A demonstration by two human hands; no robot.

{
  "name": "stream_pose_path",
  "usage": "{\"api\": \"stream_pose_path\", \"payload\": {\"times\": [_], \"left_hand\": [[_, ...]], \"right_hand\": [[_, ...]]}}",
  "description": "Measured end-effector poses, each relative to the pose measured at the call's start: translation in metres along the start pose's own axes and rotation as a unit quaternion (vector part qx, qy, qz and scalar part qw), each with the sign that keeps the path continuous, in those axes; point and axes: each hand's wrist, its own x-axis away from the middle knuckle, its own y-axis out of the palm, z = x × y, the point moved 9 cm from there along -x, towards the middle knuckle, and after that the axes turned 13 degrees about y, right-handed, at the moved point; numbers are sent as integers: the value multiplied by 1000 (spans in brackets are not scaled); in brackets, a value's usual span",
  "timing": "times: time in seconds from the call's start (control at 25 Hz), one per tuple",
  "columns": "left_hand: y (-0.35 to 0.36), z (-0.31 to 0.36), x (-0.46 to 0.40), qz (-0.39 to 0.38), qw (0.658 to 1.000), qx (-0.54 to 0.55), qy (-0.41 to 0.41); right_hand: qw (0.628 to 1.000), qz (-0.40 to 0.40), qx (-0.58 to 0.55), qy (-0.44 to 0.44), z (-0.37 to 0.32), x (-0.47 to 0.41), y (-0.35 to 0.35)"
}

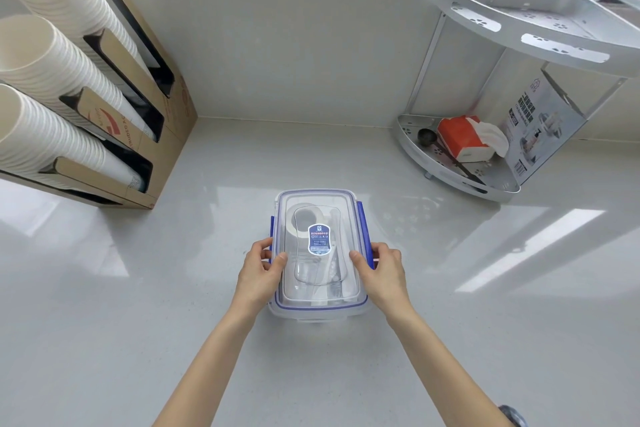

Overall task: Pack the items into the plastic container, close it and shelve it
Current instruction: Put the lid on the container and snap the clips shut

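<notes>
A clear plastic container (313, 312) with a blue-trimmed lid (318, 198) stands on the grey counter in front of me. The lid lies on top, bearing a blue label (318, 238). Through it I see a roll of white tape (300, 222) and other pale items. My left hand (260, 272) grips the left side, thumb on the lid, fingers at the blue side clasp (272, 229). My right hand (381, 270) grips the right side the same way at the other blue clasp (363, 222).
A white two-tier corner shelf (460, 184) stands at the back right, holding a red tissue pack (462, 140), a dark spoon (425, 137) and a printed box (543, 128). A cardboard dispenser (166, 135) with paper cup stacks (52, 55) stands at the left. A window runs along the back.
</notes>
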Motion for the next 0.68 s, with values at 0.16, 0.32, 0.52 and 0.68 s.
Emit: {"api": "stream_pose_path", "payload": {"times": [0.16, 0.32, 0.52, 0.68], "left_hand": [[-2, 1, 0, -1, 1000, -2, 6], [-1, -1, 3, -9, 1000, 8, -9], [2, -9, 6, -28, 995, 72, -56], [1, -14, 9, -6, 991, 105, -83]], "right_hand": [[995, 50, 67, -54, -9, 5, -1], [991, 68, 94, -67, -11, 7, 0], [992, 56, 87, -71, -12, 7, 1], [993, 52, 83, -69, -11, 6, 1]]}}
